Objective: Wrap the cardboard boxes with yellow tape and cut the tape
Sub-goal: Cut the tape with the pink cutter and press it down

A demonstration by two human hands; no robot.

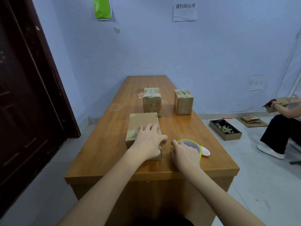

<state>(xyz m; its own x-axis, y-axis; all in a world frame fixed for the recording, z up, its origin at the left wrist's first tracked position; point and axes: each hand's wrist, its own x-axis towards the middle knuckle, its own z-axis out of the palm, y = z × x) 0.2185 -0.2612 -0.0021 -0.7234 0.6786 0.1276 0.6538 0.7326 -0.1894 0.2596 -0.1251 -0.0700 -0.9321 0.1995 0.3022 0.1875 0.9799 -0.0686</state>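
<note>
Both arms reach forward, left hand (pixel 149 141) spread flat, right hand (pixel 183 154) relaxed.

Stockroom: wall notices (pixel 184 12), cardboard boxes (pixel 152 99)

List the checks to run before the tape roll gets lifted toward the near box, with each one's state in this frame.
1. Near box steadied: ok, left hand rests on its top with thumb over the right edge.
2. Yellow tape roll within reach: ok, right hand lies on it.
3. Firm grip on the roll: cannot tell, the fingers are hidden behind the hand.
4. Cutter at hand: ok, a small pink tool lies against the roll's right side.
5. Free tape end found: cannot tell.
6. Far boxes out of the way: ok, apart from the near box.
</note>
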